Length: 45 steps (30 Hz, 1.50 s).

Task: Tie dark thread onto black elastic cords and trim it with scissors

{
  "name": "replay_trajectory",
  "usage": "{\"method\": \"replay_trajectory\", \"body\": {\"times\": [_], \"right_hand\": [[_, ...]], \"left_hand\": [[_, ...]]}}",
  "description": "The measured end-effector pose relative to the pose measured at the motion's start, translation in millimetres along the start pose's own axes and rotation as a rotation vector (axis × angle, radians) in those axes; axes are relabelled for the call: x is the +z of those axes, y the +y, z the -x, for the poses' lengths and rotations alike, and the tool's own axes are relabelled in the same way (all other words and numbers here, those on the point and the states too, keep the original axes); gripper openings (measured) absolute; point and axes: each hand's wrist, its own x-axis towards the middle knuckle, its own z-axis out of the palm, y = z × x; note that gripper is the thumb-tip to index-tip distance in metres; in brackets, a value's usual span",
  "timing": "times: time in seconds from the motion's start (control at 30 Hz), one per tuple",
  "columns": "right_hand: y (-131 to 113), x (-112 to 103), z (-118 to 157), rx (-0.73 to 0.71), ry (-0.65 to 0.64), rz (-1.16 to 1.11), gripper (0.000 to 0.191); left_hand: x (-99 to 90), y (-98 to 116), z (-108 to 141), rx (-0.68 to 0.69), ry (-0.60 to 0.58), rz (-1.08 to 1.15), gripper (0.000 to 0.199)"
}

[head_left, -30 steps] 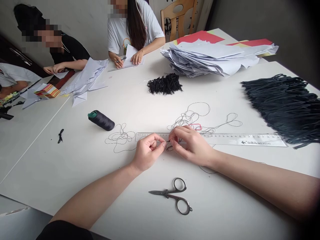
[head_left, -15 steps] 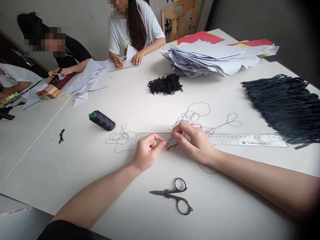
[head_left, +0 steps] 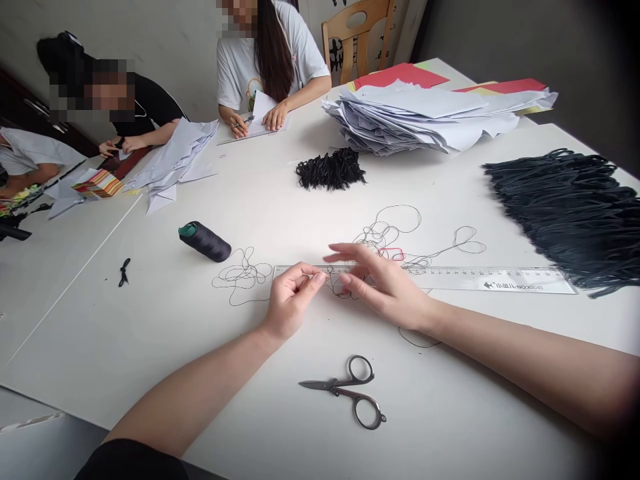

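Observation:
My left hand (head_left: 294,297) is closed in a pinch on thin black thread, near the left part of a clear ruler (head_left: 450,279). My right hand (head_left: 377,283) is open, its fingers apart, just right of the left fingertips and above the ruler. Loose loops of black thread (head_left: 400,207) lie behind and under the right hand, with a small red rectangle among them. Another loose tangle of thread (head_left: 245,273) lies left of my left hand, beside a dark thread spool (head_left: 207,241) with a green end. Scissors (head_left: 333,385) lie with spread handles nearer to me.
A bundle of black cords (head_left: 565,213) lies at the right and a smaller black bundle (head_left: 331,168) farther back. Stacked white papers (head_left: 420,120) stand at the back right. Across the table, a person in white (head_left: 275,67) writes; another person (head_left: 145,113) sits farther left.
My right hand has opened, its fingers lifting and spreading out of a near-pinch. My left hand has shifted slightly left, still pinching. The spool, scissors and ruler stay put.

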Motion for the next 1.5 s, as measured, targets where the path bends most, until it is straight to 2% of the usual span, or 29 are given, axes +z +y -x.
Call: {"method": "replay_trajectory", "body": {"times": [0.07, 0.17, 0.23, 0.33, 0.6, 0.83, 1.03, 1.13, 1.23, 1.37, 1.5], "right_hand": [[0.1, 0.6, 1.4, -0.023, -0.065, 0.022, 0.036], [2.1, 0.5, 2.6, -0.084, 0.065, 0.098, 0.021], [3.6, -0.4, 2.2, -0.101, 0.184, 0.102, 0.018], [5.6, -1.8, 0.2, -0.074, 0.297, 0.045, 0.016], [12.0, -2.3, -1.1, -0.066, 0.41, -0.149, 0.015], [8.7, -3.4, -2.5, -0.075, 0.518, -0.135, 0.014], [11.0, -6.3, -5.8, -0.084, 0.618, -0.093, 0.01], [15.0, -9.4, -7.4, -0.063, 0.62, -0.038, 0.01], [14.6, -11.4, -6.8, -0.063, 0.538, 0.223, 0.017], [4.5, -5.7, -0.1, -0.195, 0.409, 0.617, 0.025], [-2.6, 2.5, 5.7, -0.321, 0.287, 0.695, 0.026]], "left_hand": [[0.0, -1.3, -0.5, 0.0, 0.01, 0.008, 0.03], [-1.0, -2.3, -0.9, -0.025, 0.016, 0.016, 0.03], [-2.0, -1.7, -0.5, -0.042, 0.012, 0.008, 0.03], [-2.5, 0.6, 1.1, -0.044, 0.002, -0.044, 0.03], [-1.7, -1.7, 0.7, 0.008, 0.021, -0.113, 0.027], [-8.2, -2.8, 0.4, 0.049, 0.06, -0.223, 0.025], [-6.8, -2.1, -1.6, 0.044, 0.092, -0.192, 0.027], [-6.6, -2.1, -2.6, 0.048, 0.11, -0.17, 0.026], [-6.3, -2.1, -2.0, 0.069, 0.111, -0.172, 0.025], [-5.1, -2.5, -0.4, 0.049, 0.088, -0.162, 0.026], [-4.7, -2.1, 0.3, 0.023, 0.053, -0.157, 0.026]]}}
